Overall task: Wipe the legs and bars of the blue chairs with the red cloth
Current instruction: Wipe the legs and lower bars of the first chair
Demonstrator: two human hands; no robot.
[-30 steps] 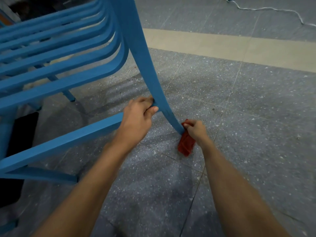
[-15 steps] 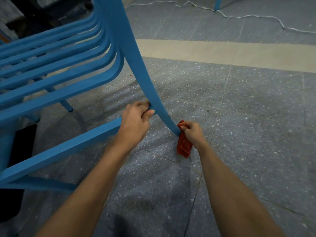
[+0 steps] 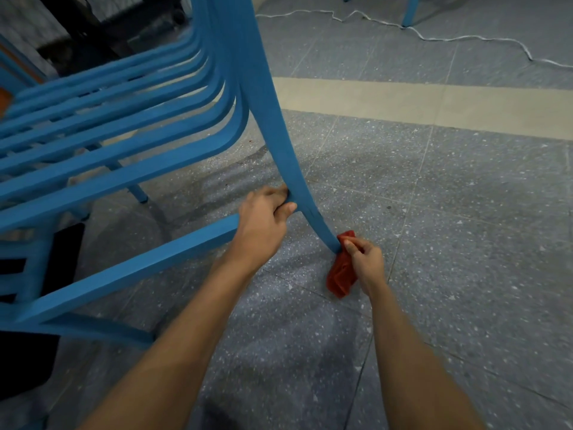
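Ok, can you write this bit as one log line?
left hand: grips blue chair leg | right hand: holds red cloth against leg bottom | stage: leg wipe

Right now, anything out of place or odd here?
Only a white cord lying loose and kinked across the floor behind the chair. Otherwise normal: left hand grips the chair leg, right hand holds the red cloth at its foot.

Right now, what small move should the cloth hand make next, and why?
Probably slide the red cloth up the blue leg: the right hand pinches it at the leg's foot, while the left hand grips the leg higher up.
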